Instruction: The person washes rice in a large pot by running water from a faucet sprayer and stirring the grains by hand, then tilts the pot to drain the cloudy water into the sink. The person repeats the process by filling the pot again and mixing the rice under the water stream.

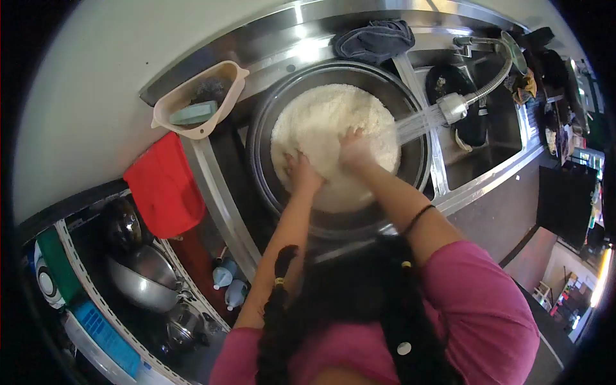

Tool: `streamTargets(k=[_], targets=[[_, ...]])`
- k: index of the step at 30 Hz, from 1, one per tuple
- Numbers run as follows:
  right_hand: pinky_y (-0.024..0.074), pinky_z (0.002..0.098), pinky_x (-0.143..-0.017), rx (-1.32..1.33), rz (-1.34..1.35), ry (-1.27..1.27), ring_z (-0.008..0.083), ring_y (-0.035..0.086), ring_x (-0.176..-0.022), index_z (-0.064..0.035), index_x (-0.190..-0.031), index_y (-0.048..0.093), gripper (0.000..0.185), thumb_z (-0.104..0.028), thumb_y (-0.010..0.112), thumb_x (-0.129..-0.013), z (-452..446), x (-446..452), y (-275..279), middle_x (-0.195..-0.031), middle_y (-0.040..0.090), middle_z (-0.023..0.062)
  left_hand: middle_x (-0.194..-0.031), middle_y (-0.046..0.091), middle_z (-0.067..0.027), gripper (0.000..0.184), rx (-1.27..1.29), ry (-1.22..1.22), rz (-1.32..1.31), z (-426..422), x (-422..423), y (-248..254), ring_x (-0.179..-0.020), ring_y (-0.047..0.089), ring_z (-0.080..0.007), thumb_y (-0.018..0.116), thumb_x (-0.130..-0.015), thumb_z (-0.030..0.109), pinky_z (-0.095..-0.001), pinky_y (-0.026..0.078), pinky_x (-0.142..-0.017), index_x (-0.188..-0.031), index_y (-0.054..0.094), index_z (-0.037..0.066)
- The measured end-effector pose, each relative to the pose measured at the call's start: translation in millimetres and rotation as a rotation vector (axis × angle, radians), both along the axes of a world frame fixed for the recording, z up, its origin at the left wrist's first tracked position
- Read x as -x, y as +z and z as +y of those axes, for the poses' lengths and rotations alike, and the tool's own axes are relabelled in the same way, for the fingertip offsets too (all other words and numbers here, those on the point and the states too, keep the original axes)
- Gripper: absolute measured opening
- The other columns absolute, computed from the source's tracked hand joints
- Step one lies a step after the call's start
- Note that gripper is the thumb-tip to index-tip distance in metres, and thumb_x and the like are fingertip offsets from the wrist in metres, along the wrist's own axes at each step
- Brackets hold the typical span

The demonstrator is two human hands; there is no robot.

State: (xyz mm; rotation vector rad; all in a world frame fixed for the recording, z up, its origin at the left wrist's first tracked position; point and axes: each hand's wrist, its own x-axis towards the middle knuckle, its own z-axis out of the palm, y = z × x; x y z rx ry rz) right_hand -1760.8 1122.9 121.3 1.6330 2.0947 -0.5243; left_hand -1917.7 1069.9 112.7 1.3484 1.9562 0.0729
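Observation:
A large round dark metal pot (260, 168) stands in the left sink basin, holding white rice (321, 109) and cloudy water. My left hand (301, 172) rests in the rice at the left of the pot, fingers spread. To its right, my right hand (354, 149) is in the rice too, somewhat blurred, with its fingers partly sunk. A shower-type faucet head (452, 108) at the pot's right sprays water across the rim onto the rice beside my right hand.
A beige basket (235, 96) with a sponge and scrubber sits upper left. Behind the pot lies a dark cloth (375, 40). The right basin (497, 144) holds dark dishes. A red cloth (167, 189) hangs left, above shelves with metal bowls (144, 282).

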Motion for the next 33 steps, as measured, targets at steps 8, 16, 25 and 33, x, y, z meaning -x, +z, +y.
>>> streamTargets(k=[8, 16, 25, 33], targets=[[0.0430, 0.0459, -0.102, 0.122, 0.408, 0.010, 0.0351, 0.054, -0.121, -0.0101, -0.132, 0.059, 0.051, -0.019, 0.065, -0.082, -49, -51, -30, -0.128, 0.058, 0.0231, -0.147, 0.027, -0.0359, 0.086, -0.011, -0.019, -0.003, 0, -3, -7, -0.135, 0.035, -0.0492, 0.079, -0.067, 0.016, -0.0475, 0.035, -0.111, -0.143, 0.039, 0.008], [0.0474, 0.0409, -0.096, -0.039, 0.727, -0.507, 0.0334, 0.061, -0.111, -0.0135, -0.127, 0.060, 0.044, -0.019, 0.062, -0.084, 39, -28, 7, -0.123, 0.062, 0.0188, -0.126, 0.055, -0.0297, 0.053, -0.055, -0.079, -0.146, 2, -2, -25, -0.119, 0.053, -0.0440, 0.068, -0.073, 0.004, -0.0457, 0.045, -0.098, -0.125, 0.057, 0.003], [0.0394, 0.0465, -0.106, -0.149, 0.331, 0.091, 0.0391, 0.049, -0.126, -0.0280, -0.138, 0.055, 0.067, -0.043, 0.073, -0.075, 46, 24, -27, -0.145, 0.045, 0.0190, -0.111, 0.065, -0.0260, 0.041, -0.042, -0.044, -0.104, 6, -2, -9, -0.109, 0.060, -0.0421, 0.061, -0.078, 0.000, -0.0468, 0.046, -0.094, -0.118, 0.059, -0.001], [0.0456, 0.0444, -0.098, 0.238, 0.453, -0.116, 0.0331, 0.056, -0.118, -0.0163, -0.131, 0.058, 0.057, -0.015, 0.072, -0.076, -15, -40, -34, -0.131, 0.056, 0.0184, -0.125, 0.054, -0.0289, 0.048, -0.197, 0.074, -0.024, 9, -4, -18, -0.126, 0.044, -0.0470, 0.066, -0.074, 0.005, -0.0477, 0.040, -0.104, -0.120, 0.055, -0.005]])
